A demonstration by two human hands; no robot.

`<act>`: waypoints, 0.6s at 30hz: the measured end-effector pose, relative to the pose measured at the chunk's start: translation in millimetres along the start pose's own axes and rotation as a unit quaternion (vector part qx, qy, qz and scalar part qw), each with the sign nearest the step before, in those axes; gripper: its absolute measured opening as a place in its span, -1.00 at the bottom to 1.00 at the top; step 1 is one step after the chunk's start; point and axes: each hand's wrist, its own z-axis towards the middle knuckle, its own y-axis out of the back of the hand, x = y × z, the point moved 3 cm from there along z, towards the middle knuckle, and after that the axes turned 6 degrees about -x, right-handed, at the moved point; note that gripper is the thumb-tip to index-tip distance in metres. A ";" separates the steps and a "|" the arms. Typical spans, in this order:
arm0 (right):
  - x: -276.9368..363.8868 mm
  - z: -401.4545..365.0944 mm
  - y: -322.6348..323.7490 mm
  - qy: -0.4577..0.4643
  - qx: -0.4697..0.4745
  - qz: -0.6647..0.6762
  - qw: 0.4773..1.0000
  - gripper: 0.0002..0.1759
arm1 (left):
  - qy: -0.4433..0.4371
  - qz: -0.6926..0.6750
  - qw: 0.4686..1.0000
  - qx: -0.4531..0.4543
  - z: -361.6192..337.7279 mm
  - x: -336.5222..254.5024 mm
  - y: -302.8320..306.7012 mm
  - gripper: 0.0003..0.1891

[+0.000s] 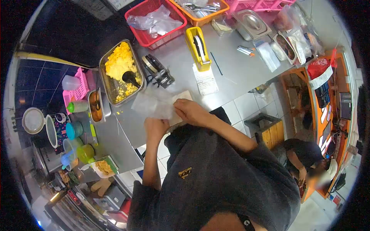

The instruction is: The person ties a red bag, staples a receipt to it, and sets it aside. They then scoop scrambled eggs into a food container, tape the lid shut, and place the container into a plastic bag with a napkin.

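Note:
At the counter's front edge, a thin translucent plastic bag (pixel 152 103) is spread between my hands. My left hand (pixel 156 129) pinches its near edge with thumb and fingers pressed together. The fingers of my right hand (pixel 190 111) close on the bag's right side, where a beige paper-like piece (pixel 184 95) shows beside and under the plastic. Just beyond the bag lies a steel tray (pixel 103 79) of crumbly yellow food (pixel 119 61) with a black scoop (pixel 131 78) in it. A dark tape dispenser (pixel 158 71) stands to the tray's right.
A yellow tape dispenser (pixel 198 50) stands by a printed receipt (pixel 205 79). Behind are a red basket (pixel 169 32) of plastic bags and an orange basket (pixel 200 15) of utensils. Cups and a steel pan (pixel 101 106) stand left. Another person (pixel 300 158) is at the right.

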 end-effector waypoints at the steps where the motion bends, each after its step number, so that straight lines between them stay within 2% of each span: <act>1: 0.0 -3.1 5.6 0.000 0.000 -0.002 1.000 -0.85 | 0.002 -0.016 1.000 -0.007 -1.0 0.4 10.9 -0.83; 3: -11.8 -22.9 33.7 -0.115 -0.140 -0.003 0.983 -0.79 | 0.023 0.007 0.999 0.022 -5.5 5.2 31.2 -0.84; 5: -29.9 -41.6 68.0 -0.149 -0.284 -0.147 0.936 -0.71 | 0.044 0.029 0.998 0.045 -5.2 -4.0 53.5 -0.84; 6: -52.0 -51.0 76.3 -0.183 -0.316 -0.191 0.911 -0.66 | 0.088 0.023 0.991 0.096 -4.5 -11.2 66.5 -0.83; 7: -67.9 -59.9 81.7 -0.200 -0.305 -0.208 0.908 -0.65 | 0.129 0.018 0.980 0.151 -1.7 -18.7 77.9 -0.79; 8: -78.5 -67.6 85.6 -0.218 -0.293 -0.226 0.903 -0.63 | 0.127 0.015 0.980 0.153 5.1 -32.3 90.7 -0.79; 9: -83.4 -71.9 87.2 -0.219 -0.292 -0.228 0.903 -0.63 | 0.116 -0.109 0.962 0.223 9.2 -52.5 97.5 -0.78; 10: -92.2 -74.8 85.0 -0.291 -0.252 -0.146 0.911 -0.63 | 0.104 -0.230 0.924 0.286 9.8 -69.7 96.8 -0.75; 11: -98.4 -75.0 81.5 -0.357 -0.208 -0.061 0.909 -0.63 | 0.086 -0.338 0.887 0.302 11.2 -80.6 84.9 -0.78; 12: -95.2 -71.3 82.1 -0.354 -0.206 -0.062 0.910 -0.63 | 0.066 -0.440 0.839 0.312 14.4 -89.9 66.5 -0.80; 14: -83.7 -67.4 84.0 -0.353 -0.241 -0.089 0.900 -0.63 | 0.081 -0.464 0.833 0.289 25.2 -97.9 13.3 -0.82; 16: -85.1 -64.7 87.3 -0.365 -0.230 -0.101 0.896 -0.64 | 0.026 -0.390 0.900 0.193 42.2 -103.7 -24.1 -0.77; 17: -86.4 -65.3 88.5 -0.384 -0.220 -0.112 0.890 -0.65 | 0.026 -0.391 0.900 0.192 45.6 -101.7 -45.2 -0.77; 18: -89.1 -66.6 88.5 -0.385 -0.220 -0.114 0.889 -0.65 | -0.011 -0.337 0.930 0.144 48.0 -99.5 -63.1 -0.74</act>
